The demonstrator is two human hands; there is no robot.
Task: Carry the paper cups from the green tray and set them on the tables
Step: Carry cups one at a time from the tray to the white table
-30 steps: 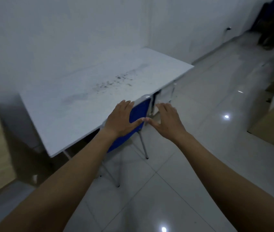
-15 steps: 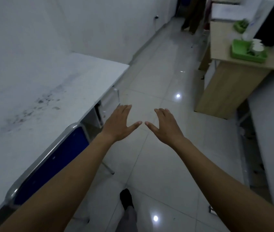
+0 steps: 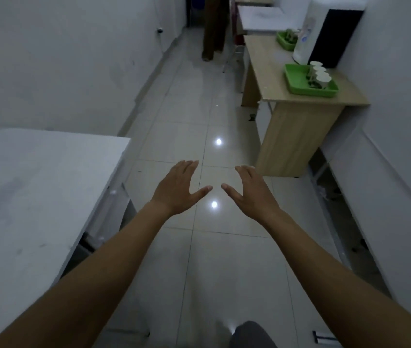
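A green tray (image 3: 300, 82) lies on a wooden table (image 3: 269, 64) at the upper right, with three white paper cups (image 3: 320, 74) standing along its right side. My left hand (image 3: 178, 188) and my right hand (image 3: 249, 190) are stretched out in front of me over the tiled floor, fingers straight, thumbs pointing at each other, holding nothing. Both hands are far short of the tray. A white table (image 3: 36, 187) stands at my left.
A second green tray (image 3: 283, 41) sits farther back on the wooden table beside a white and black water dispenser (image 3: 325, 31). Another white table (image 3: 259, 18) stands beyond. A person's legs (image 3: 213, 28) are at the end of the tiled aisle. White walls flank both sides.
My view has swung right, from the white table and blue chair to the aisle. The wooden table with the green tray has come into view and nearer. My hands stay open and empty.
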